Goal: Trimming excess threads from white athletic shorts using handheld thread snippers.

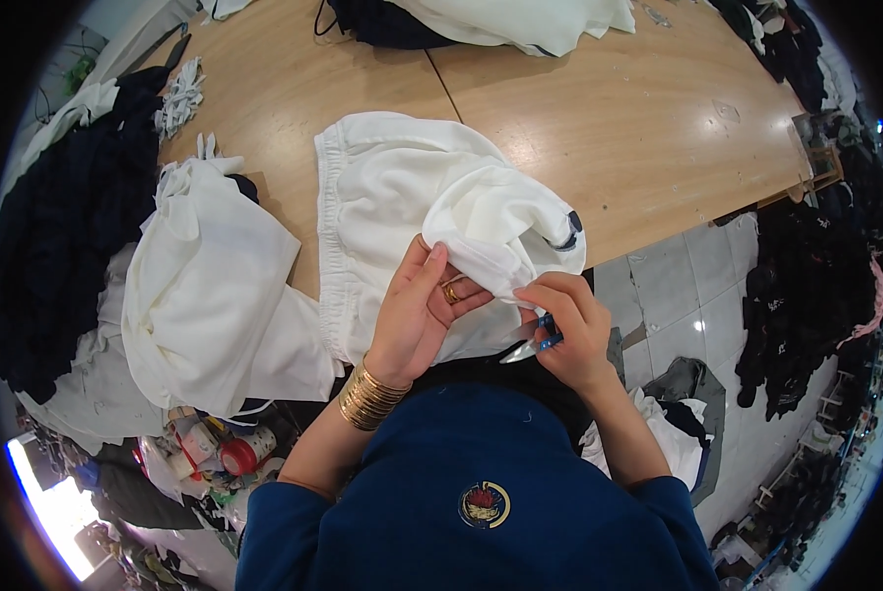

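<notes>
A white garment with a gathered elastic waistband [358, 187] lies across the near edge of the table, its waistband toward the left. My left hand [417, 310], with gold bangles at the wrist, grips a folded-over part of the cloth between thumb and fingers. Close by on the right, my right hand [574, 330] pinches the same fold with thumb and forefinger. Tucked in that hand are small thread snips [548, 338] with blue on the handle, their metal blades pointing left. A dark patch [567, 231] shows at the garment's right end.
To the left, white clothes [205, 286] are heaped beside dark navy garments [67, 227]. More white and dark cloth [520, 22] lies at the table's far side. Dark clothes [796, 295] are piled on the tiled floor [673, 276] at right. Cloth strips [180, 98] sit at the table's [658, 128] left edge.
</notes>
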Tool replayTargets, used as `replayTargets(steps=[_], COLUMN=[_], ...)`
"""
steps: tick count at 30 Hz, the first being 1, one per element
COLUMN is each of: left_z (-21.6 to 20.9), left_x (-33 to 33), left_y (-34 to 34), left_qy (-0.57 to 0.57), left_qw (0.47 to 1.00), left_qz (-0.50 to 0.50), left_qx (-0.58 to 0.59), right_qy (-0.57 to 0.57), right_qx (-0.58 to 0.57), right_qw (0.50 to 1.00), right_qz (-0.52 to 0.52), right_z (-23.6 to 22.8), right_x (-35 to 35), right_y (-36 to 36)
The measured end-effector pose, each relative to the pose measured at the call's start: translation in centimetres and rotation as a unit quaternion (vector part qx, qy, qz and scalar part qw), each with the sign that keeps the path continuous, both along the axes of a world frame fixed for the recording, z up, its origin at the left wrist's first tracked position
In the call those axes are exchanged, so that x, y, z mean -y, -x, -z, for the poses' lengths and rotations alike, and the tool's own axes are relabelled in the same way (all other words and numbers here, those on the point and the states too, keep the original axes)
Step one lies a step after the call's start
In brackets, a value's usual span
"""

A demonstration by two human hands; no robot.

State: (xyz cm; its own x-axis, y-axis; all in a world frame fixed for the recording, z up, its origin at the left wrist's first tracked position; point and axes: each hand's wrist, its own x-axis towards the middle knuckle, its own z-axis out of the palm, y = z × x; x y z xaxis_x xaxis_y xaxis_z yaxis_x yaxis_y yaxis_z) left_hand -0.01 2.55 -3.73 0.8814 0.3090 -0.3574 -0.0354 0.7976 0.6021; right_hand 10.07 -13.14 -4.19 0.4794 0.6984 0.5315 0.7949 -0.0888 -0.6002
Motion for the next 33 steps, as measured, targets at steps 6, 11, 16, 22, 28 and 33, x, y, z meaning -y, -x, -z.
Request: replayTargets(steps=[6,11,16,22,28,33], left_z=[-0.8,-0.6,-0.8,-0.9,-1.5,-1.3], left_x=[0.0,-0.2,-0.2,0.1,0.2,0.8], left_y=[-0.1,0.1,0.3,-0.1,-0.4,-0.7], left_qy=[-0.019,-0.039,-0.045,-0.051,-0.057,-0.177], left_qw=[1.000,0.999,0.999,0.999,0.998,0.984], left_qz=[-0.001,-0.002,-0.005,0.009,0.020,0.020], left_qx=[0.000,0.006,-0.010,-0.011,-0.021,-0.010], right_qy=[-0.034,0.000,-0.042,0.009,0.000,-0.009], right_qx=[-0.028,-0.091,-0.115,-0.148,-0.158,-0.228], right_qw=[0.999,0.994,0.978,0.987,0.987,0.973], right_qz=[-0.002,0.061,0.168,0.062,-0.031,-0.026], right_z=[-0.2,-0.6,-1.2,-2.2,-2.1,-2.1], right_x=[0.4,1.2,1.3,0.3,-0.9,-1.4], right_y=[-0.4,-0.8,-2.5,-1.0,-1.1,-1.3])
